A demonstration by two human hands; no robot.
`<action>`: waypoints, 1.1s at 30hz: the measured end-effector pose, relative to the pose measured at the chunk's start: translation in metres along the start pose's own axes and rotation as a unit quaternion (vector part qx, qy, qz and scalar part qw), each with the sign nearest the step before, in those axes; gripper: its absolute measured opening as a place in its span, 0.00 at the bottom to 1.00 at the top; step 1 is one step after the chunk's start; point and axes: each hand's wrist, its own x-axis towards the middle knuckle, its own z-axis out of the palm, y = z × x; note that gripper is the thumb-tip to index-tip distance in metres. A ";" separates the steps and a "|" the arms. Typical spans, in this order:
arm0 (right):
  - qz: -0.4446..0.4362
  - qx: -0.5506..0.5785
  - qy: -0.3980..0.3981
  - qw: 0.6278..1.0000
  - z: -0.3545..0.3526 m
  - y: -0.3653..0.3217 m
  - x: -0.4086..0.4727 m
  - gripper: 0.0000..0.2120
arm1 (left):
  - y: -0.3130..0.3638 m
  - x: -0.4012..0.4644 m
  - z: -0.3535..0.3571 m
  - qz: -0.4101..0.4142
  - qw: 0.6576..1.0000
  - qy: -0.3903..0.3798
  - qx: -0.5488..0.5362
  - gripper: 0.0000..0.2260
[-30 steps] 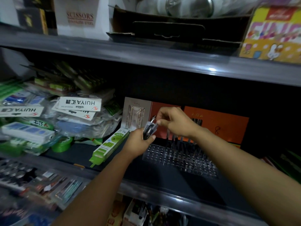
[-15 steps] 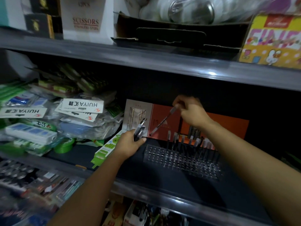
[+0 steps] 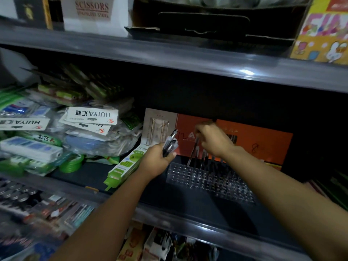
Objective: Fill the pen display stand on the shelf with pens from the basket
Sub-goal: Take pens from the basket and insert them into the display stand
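Right hand (image 3: 212, 140) at frame centre, fingers closed round a single pen (image 3: 193, 151), lowering its tip toward the back-row holes of the clear pen display stand (image 3: 207, 180) on the dark shelf (image 3: 120, 174). Left hand (image 3: 157, 161) just left of it, clenched on a small bundle of spare pens (image 3: 170, 144). Risks: tip missing its hole and skidding, knuckles knocking the pens already standing (image 3: 211, 159), loose bundle slipping from the fist. Basket not in view. Motion blur and dim light hide the exact hole, the pen count and the finger contact.
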 end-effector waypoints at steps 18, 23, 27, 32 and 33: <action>-0.018 -0.026 -0.030 0.999 0.021 0.005 0.009 0.10 | -0.003 0.002 0.009 -0.014 0.997 -0.042 -0.066 0.02; -0.020 -0.001 -0.059 0.998 0.031 -0.001 0.009 0.11 | -0.005 0.003 0.009 -0.014 0.996 -0.044 -0.074 0.03; -0.013 -0.008 -0.070 0.997 0.035 -0.001 0.008 0.12 | -0.009 0.003 0.009 -0.016 0.995 -0.044 -0.085 0.04; -0.011 -0.035 -0.055 0.998 0.037 0.003 0.009 0.11 | -0.011 0.002 0.008 -0.014 0.995 -0.048 -0.086 0.03; -0.018 -0.036 -0.053 0.998 0.036 0.003 0.008 0.09 | -0.011 0.002 0.009 -0.015 0.995 -0.049 -0.084 0.03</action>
